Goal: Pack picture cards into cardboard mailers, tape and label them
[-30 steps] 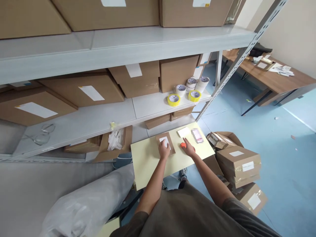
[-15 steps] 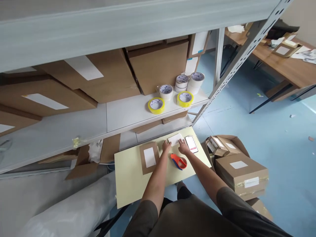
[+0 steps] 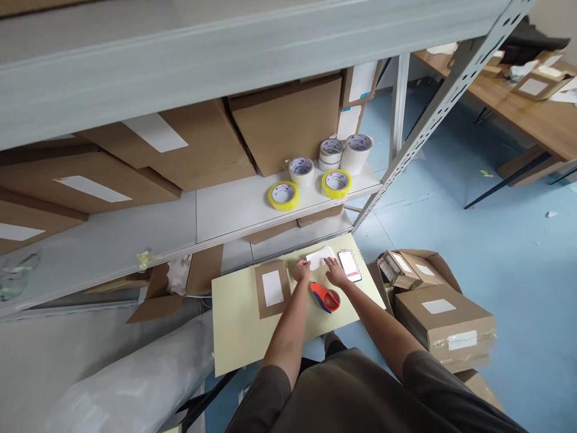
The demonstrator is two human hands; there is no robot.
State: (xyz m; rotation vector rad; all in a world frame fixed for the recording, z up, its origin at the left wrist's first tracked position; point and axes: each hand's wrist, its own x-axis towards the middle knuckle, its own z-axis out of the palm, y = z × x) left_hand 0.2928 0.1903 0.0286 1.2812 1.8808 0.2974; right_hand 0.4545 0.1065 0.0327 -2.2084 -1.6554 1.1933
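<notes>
A small stack of white paper slips or labels point(image 3: 318, 257) lies near the back of the pale yellow table point(image 3: 238, 337). At its left edge, my left hand point(image 3: 301, 270) has closed its fingertips on the paper. My right hand point(image 3: 336, 273) rests on the paper's right side with its fingers stretched out. Just right of that hand lies a phone point(image 3: 350, 266) with a lit white screen. An orange and blue tape dispenser point(image 3: 324, 297) sits in front of both hands. Left of my left hand is a flat cardboard box point(image 3: 273, 290) with a white label.
A metal shelf point(image 3: 175, 224) stands behind the table, holding large cartons point(image 3: 288, 126), white tape rolls point(image 3: 301, 171) and yellow tape rolls point(image 3: 283, 196). Stacked boxes point(image 3: 444, 316) stand on the floor at right. A large plastic-wrapped roll point(image 3: 135, 379) lies at left.
My left hand has shifted slightly left and down along the paper's edge, and the slips look a little more spread. My right hand stays on the paper. The camera view has shifted slightly.
</notes>
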